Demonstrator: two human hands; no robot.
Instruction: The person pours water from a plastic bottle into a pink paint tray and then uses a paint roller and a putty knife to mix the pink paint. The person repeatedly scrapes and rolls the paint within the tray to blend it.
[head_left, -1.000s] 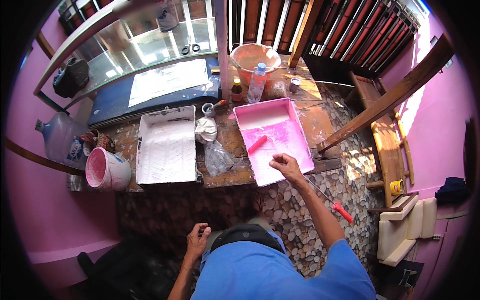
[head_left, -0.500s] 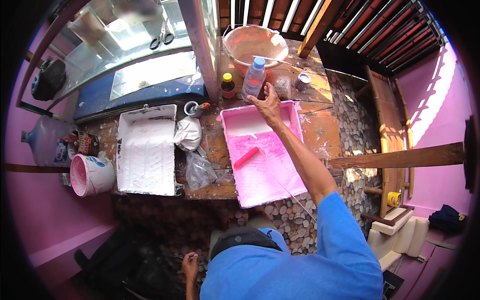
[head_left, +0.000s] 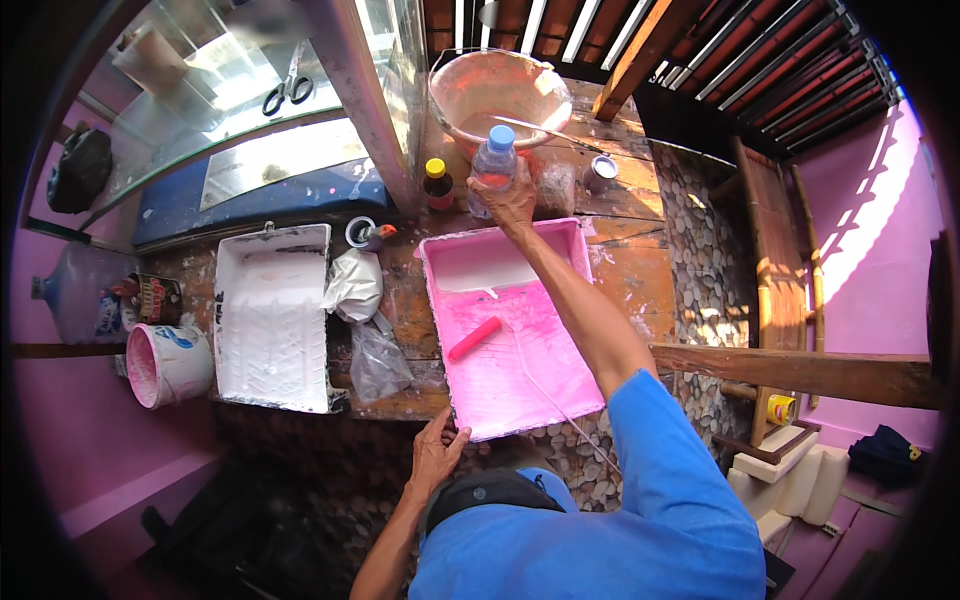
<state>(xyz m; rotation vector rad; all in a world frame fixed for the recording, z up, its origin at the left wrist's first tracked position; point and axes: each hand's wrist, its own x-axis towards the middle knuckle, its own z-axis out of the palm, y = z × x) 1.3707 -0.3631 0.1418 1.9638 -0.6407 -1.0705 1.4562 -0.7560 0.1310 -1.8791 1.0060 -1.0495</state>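
My right hand (head_left: 505,197) grips the clear water bottle (head_left: 496,150) with the blue cap, just beyond the pink paint tray (head_left: 440,275). A red roller (head_left: 475,337) lies in that tray, its thin handle hanging over the front edge. My left hand (head_left: 437,445) is at the tray's front-left corner, fingers apart and touching or very near the rim. Behind the bottle sit a large bucket (head_left: 470,90) with a stick across it, a small yellow-capped bottle (head_left: 437,190) and a small tin (head_left: 600,175).
A white tray (head_left: 268,340), crumpled bags (head_left: 375,365) and a white pail (head_left: 170,365) share the wooden table (head_left: 635,265). A glass case with scissors (head_left: 288,92) stands back left. At right are a wooden beam (head_left: 800,370) and a bamboo bench (head_left: 770,250).
My right hand has moved from over the pink tray up to the water bottle and taken hold of it. My left hand has come up to the tray's near corner.
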